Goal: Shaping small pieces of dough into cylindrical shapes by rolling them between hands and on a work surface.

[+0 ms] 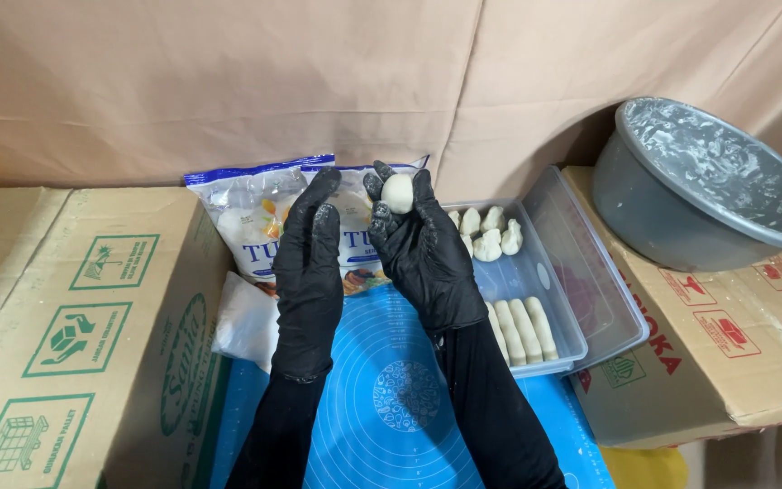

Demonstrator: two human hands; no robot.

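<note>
Dough ball pinched at the right fingertips, left hand flat beside it.

The right hand (423, 254) grasps a small round dough ball (397, 193) at its fingertips, raised above the blue mat (382, 398). The left hand (308, 272) stands released, fingers straight, just left of the ball and not touching it. The tray (536, 299) of shaped dough lies to the right, nearer the right hand.

Two plastic flour bags (260, 213) stand side by side against the back wall – white with blue top bands, food pictures low on the front, partly hidden by the gloved hands. Small clear bag of white powder (244, 319) lies just below them. Brown cardboard box (74, 335) at left – green square symbols, green round logo on its side. Brown cardboard box (726, 344) at right, red symbol labels and red lettering.
</note>
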